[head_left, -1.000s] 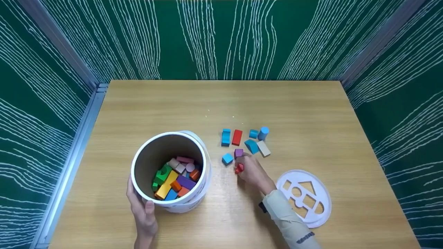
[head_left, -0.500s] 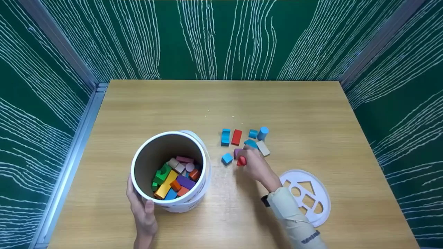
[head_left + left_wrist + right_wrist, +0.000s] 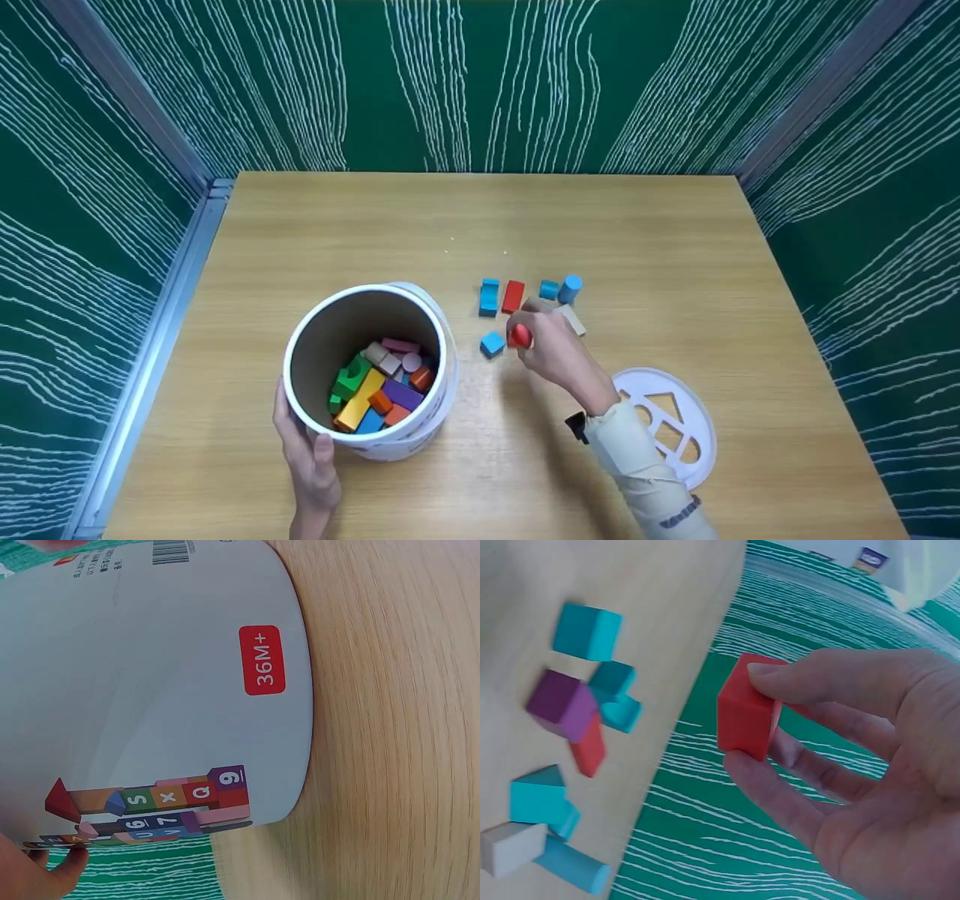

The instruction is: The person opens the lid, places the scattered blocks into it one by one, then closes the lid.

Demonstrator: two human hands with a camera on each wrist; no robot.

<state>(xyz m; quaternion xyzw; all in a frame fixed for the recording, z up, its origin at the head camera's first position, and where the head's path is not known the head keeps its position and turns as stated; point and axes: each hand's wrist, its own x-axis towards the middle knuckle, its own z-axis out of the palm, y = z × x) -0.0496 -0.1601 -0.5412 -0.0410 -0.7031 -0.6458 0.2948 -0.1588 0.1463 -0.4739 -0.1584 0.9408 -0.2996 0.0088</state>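
Observation:
A white bucket (image 3: 322, 330) stands left of centre, holding several coloured blocks. My left hand (image 3: 311, 465) grips its near left side, thumb and fingers spread on the outer wall; in the left wrist view the bucket (image 3: 172, 675) shows a printed label. Between thumb and fingertips, my right hand (image 3: 559, 352) pinches a red block (image 3: 739, 716), raised over the loose blocks. Beneath it a purple block (image 3: 559, 701) appears in the right wrist view, hidden by the hand in the head view. A blue cube (image 3: 492, 344) lies left of this hand.
Several more blocks lie behind the right hand: a blue one (image 3: 489, 298), a red one (image 3: 513, 297), a blue cylinder (image 3: 571, 289) and a pale one (image 3: 573, 319). A white lid (image 3: 703, 420) with shaped holes lies at right, partly under the right forearm.
Holding the red block, my right hand has moved up and away from my body, covering the purple block and a blue block in the head view. The left hand and bucket stay put.

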